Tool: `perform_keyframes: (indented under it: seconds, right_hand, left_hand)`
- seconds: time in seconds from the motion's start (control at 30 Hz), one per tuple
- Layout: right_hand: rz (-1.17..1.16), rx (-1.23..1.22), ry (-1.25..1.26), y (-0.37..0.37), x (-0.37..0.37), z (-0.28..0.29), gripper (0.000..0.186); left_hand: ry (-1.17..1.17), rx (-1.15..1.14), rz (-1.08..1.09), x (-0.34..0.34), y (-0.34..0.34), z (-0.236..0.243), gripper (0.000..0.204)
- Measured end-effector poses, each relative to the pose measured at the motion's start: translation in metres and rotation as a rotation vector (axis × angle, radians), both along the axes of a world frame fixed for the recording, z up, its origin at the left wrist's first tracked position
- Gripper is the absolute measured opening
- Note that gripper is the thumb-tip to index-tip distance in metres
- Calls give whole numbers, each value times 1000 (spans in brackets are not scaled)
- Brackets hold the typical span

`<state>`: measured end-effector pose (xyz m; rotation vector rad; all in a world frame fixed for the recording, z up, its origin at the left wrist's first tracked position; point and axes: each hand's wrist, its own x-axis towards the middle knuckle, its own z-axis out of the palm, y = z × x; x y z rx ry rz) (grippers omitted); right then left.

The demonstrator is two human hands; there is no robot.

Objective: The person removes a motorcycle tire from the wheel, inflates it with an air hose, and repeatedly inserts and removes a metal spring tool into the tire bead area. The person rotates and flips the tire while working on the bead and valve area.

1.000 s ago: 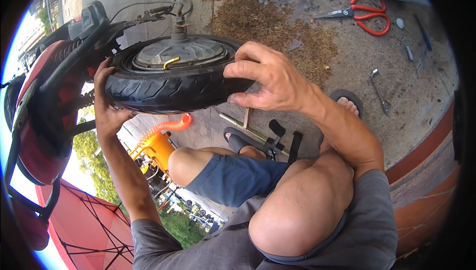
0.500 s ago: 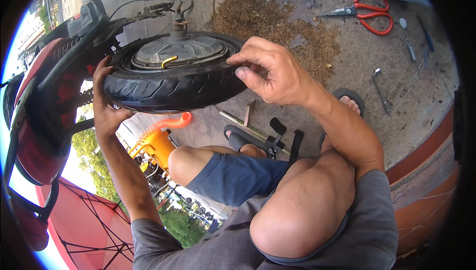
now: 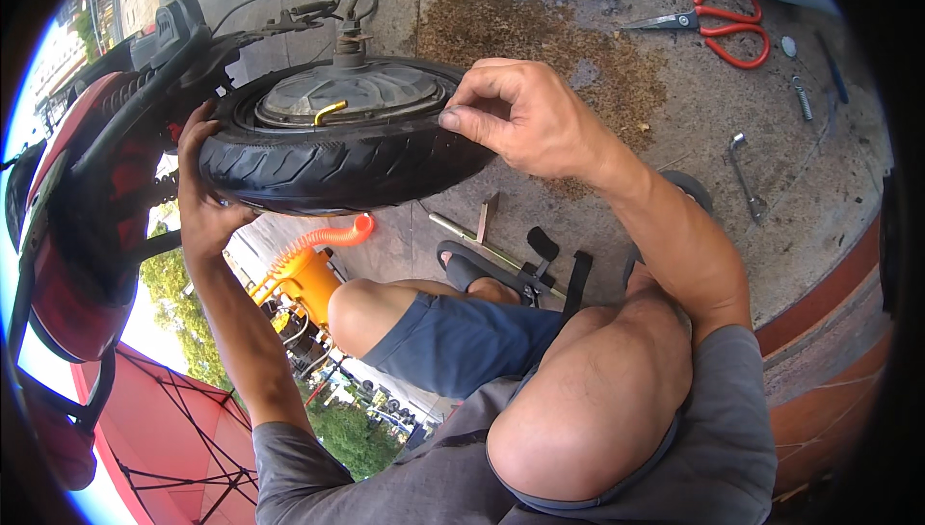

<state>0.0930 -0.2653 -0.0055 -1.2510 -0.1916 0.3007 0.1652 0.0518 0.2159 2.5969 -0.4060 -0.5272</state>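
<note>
Worn on the person's head, at the left of a side-by-side fisheye pair. Aimed down and forward over the gray shirt (image 3: 405, 484), bent knees (image 3: 554, 433) and both outstretched forearms (image 3: 665, 222). Near to the wheel (image 3: 332, 138), meeting it at a slant and taking in tread (image 3: 366, 178) and hub face (image 3: 385, 96) together. Wide enough to reach the scissors (image 3: 687, 20) on the paved ground (image 3: 814, 164) at upper right and the red canopy (image 3: 159, 414) at lower left. Bowed toward the rim, fading into black corners.
</note>
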Motion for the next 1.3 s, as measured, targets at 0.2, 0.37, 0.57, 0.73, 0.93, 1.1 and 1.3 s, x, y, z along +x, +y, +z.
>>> perform_keyframes:
  seconds: [0.2,0.37,0.57,0.73,0.93,1.1,1.3]
  right_hand:
    - [62,77,32,-6,-3,1,21]
    - [91,79,36,-8,-1,-1,19]
    - [78,27,0,-8,0,-4,17]
    - [105,74,47,-10,-1,-1,21]
    - [109,77,63,-10,2,0,21]
    - [124,1,76,-12,4,1,22]
    - [140,-45,54,-14,8,4,25]
  left_hand:
    - [-13,33,-11,1,-3,0,114]
    - [-21,19,-25,1,-3,-1,112]
    - [-34,37,-46,2,1,-1,112]
    - [-10,12,-49,2,0,0,109]
    - [-26,16,-17,1,-4,-2,111]
    - [-16,-9,1,2,-6,-3,110]
    - [-25,5,-4,1,-8,-4,111]
